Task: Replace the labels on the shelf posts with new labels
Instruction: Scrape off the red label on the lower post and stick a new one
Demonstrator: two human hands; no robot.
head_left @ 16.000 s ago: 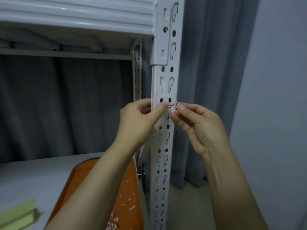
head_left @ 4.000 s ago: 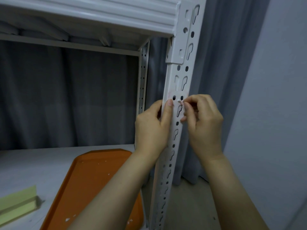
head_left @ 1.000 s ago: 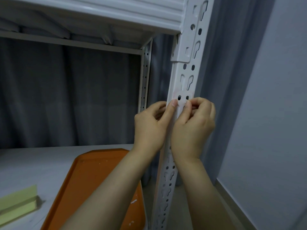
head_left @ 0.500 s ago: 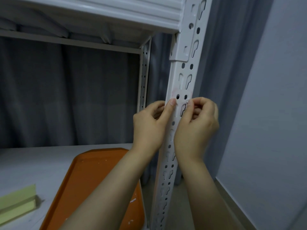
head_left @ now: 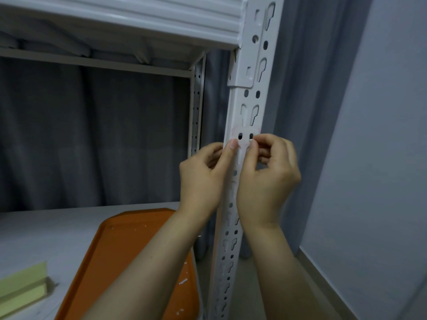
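I can read no text, number or brand anywhere; the pale label [head_left: 245,131] on the white shelf post [head_left: 236,100] shows only a faint pink edge, without letters

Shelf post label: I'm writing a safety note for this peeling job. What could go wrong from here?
The right hand pinches only a tiny edge of the old label; it may tear, leaving pinkish residue on the shelf post.
Picking beside the post's punched slots could nick a fingertip.
Scraps may miss the orange tray, which sits left of the post.
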